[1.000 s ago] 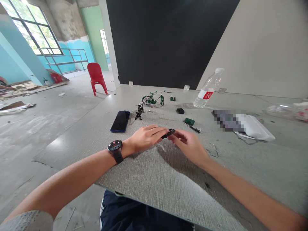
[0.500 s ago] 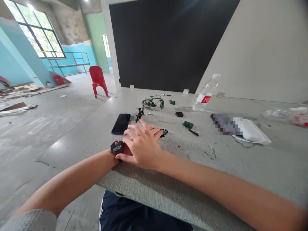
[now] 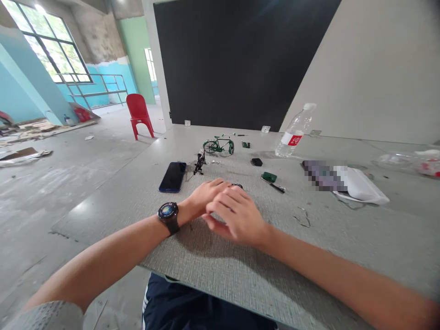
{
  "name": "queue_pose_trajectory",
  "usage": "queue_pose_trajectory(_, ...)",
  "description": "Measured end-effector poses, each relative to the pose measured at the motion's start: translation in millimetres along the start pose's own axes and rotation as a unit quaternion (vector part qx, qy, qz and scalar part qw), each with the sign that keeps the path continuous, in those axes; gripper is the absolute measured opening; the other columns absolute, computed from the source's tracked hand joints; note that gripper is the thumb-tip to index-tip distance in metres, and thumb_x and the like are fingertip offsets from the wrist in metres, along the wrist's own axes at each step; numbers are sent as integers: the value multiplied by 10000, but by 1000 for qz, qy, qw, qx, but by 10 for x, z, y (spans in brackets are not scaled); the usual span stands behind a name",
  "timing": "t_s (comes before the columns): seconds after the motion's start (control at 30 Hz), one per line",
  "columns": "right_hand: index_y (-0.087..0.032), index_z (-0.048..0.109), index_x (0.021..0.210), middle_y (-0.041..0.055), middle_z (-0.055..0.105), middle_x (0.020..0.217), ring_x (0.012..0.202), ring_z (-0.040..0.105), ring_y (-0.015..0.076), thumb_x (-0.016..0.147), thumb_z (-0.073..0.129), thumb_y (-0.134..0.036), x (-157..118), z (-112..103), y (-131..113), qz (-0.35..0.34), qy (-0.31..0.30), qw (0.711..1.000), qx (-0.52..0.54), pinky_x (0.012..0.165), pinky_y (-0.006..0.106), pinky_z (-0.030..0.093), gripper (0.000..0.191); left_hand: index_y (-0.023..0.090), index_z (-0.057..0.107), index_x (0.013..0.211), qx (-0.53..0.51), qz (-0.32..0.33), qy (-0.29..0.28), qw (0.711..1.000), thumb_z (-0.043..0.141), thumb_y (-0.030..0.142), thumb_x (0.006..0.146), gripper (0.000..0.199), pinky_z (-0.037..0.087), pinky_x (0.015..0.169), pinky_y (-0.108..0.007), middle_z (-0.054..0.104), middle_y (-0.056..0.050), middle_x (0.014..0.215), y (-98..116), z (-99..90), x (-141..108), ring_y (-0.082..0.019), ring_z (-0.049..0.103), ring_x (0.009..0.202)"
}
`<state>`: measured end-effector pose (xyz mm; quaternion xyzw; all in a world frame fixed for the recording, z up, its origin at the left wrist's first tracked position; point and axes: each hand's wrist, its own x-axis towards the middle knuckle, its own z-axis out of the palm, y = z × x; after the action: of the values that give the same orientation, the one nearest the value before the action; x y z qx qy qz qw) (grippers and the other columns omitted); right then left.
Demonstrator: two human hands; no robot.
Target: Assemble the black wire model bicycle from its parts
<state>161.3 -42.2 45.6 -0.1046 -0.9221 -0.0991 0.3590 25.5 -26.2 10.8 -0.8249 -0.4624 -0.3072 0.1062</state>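
My left hand (image 3: 206,196) rests low over the table, a black watch (image 3: 168,211) on its wrist. Its fingers seem closed round a small black model bicycle wheel (image 3: 237,185), of which only a thin rim shows. My right hand (image 3: 239,215) has curled fingers and covers the left fingertips; what it grips is hidden. Beyond them a black bicycle part (image 3: 199,162) stands upright. Behind that is a green model bicycle (image 3: 219,145). A dark phone (image 3: 173,177) lies left of the hands.
To the right lie a green piece (image 3: 268,177), a black-handled tool (image 3: 277,187), a black block (image 3: 256,162) and thin wire pieces (image 3: 304,219). A clear bottle (image 3: 293,135) stands farther back. A white packet (image 3: 366,187) is at the right. A black panel (image 3: 233,64) rises behind the table.
My right hand has moved right, from beside the watch to the left hand's fingertips, and its fingers have curled in. The watch display has changed. My left hand stays in nearly the same place.
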Motion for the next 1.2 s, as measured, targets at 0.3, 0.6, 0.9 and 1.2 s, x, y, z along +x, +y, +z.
queue_pose_trajectory(0.3, -220, 548, 788, 25, 616, 713, 645, 570, 180, 1011, 439, -336, -463, -31, 464, 301, -59, 948, 89, 598, 311, 405, 274, 115, 586, 1069, 77, 74, -64, 992, 530, 196, 996, 122, 569, 795, -321, 671, -83, 989, -96, -161, 50, -198, 632, 919)
queue_pose_trajectory(0.6, -224, 563, 806, 35, 656, 734, 634, 583, 190, 960, 464, -405, -433, 26, 506, 392, -42, 905, 158, 576, 310, 402, 257, 97, 580, 1159, 98, 97, -43, 989, 502, 167, 1004, 187, 595, 804, -338, 686, -103, 1061, -71, -165, 43, -206, 648, 939)
queue_pose_trajectory(0.9, -219, 572, 789, 27, 639, 722, 636, 565, 185, 913, 489, -413, -396, -16, 505, 445, -29, 867, 223, 556, 301, 395, 245, 66, 550, 1257, 108, 120, -25, 986, 466, 149, 1020, 265, 609, 871, -360, 692, -139, 1173, -43, -148, 18, -215, 673, 1014)
queue_pose_trajectory(1.2, -194, 647, 892, 64, 685, 814, 703, 620, 202, 913, 534, -581, -431, -13, 551, 468, 6, 846, 254, 613, 316, 442, 404, 56, 491, 1353, 15, 127, 34, 991, 492, 203, 1022, 361, 593, 973, -386, 638, -186, 1341, -95, -43, 16, -231, 660, 1183)
